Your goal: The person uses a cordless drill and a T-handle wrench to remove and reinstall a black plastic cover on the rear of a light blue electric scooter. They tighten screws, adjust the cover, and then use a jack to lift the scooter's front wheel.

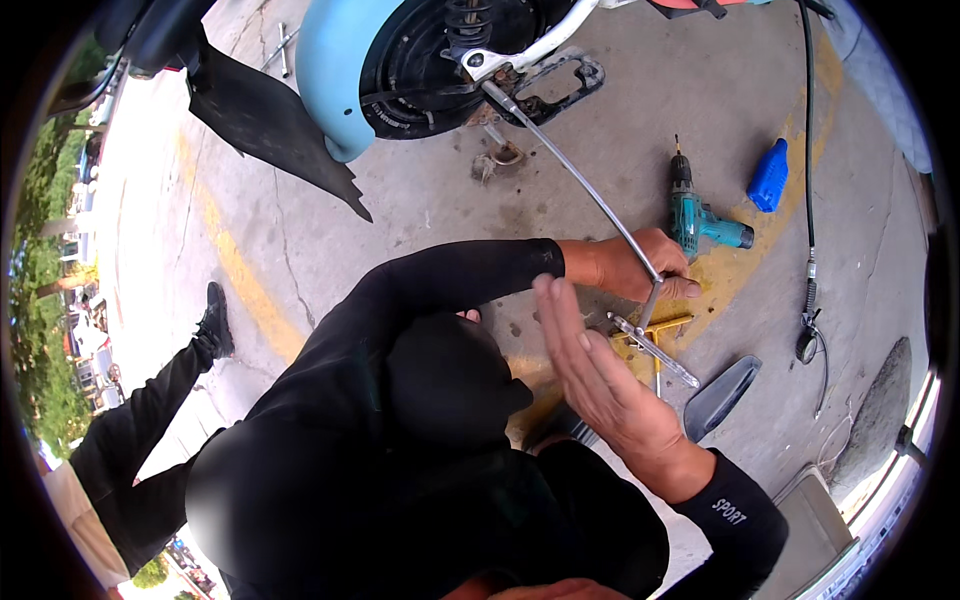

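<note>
My left hand is closed around a long chrome socket wrench, close to the bend at its near end. The wrench's far end meets the lower frame beside the black wheel of a light-blue scooter, just under the coil spring. A short chrome crossbar sits at its near end, over a yellow-handled T-wrench on the ground. My right hand is raised nearer to me, flat, fingers stretched out, holding nothing. Whether the socket sits fully on a bolt is hard to see.
On the concrete lie a teal cordless drill, a blue bottle and a dark tray-like piece. A black hose with a gauge runs down the right. A black mudflap hangs at left. Someone's leg stands far left.
</note>
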`<state>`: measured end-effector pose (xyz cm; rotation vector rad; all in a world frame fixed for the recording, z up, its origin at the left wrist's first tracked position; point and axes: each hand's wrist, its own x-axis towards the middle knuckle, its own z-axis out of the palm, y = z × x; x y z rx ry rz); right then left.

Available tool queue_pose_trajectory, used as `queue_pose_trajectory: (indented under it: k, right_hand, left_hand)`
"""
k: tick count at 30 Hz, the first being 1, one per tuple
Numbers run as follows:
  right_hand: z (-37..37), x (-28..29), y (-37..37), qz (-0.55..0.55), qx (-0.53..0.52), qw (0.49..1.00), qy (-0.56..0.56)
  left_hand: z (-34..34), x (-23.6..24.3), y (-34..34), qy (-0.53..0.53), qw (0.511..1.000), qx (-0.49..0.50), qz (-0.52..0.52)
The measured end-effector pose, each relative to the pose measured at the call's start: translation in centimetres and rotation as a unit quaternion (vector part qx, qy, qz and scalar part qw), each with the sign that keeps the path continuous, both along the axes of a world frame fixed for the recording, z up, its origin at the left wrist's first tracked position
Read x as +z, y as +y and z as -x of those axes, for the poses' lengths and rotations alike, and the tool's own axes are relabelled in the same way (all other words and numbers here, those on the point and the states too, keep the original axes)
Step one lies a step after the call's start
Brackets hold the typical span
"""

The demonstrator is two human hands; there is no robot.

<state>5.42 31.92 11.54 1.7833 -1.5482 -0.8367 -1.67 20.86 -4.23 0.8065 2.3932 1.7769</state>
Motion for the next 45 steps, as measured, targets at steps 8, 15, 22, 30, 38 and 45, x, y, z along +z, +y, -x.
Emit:
queue_pose_trajectory:
  k: [8,15,22,30,38,45]
  right_hand:
    - [2.5,-3.8,-1.9,-0.289,-0.141,0.895,0.309]
    - [7.7,-3.5,1.2,-0.238,0.056,0.930,0.273]
    - [13.8,-3.7,1.9,-0.037,0.124,0.991,-0.021]
    - [16.8,-6.4,2.8,0.094,0.084,0.964,-0.234]
    - [17.1,-7.3,2.4,0.156,0.030,0.940,-0.303]
    - [9.4,-7.0,2.8,0.067,-0.104,0.968,-0.217]
  left_hand:
    - [1.8,-2.4,0.6,0.088,0.996,-0.012,0.001]
    - [1.7,-0.5,0.5,0.036,0.998,-0.045,0.004]
    - [-1.0,-1.1,0.8,-0.071,0.997,0.038,-0.004]
    - [-1.8,2.0,1.5,-0.181,0.978,0.020,0.102]
    - [-1.6,5.5,1.2,-0.505,0.860,0.055,0.049]
    - [-4.0,5.5,-5.6,-0.408,0.873,0.021,-0.266]
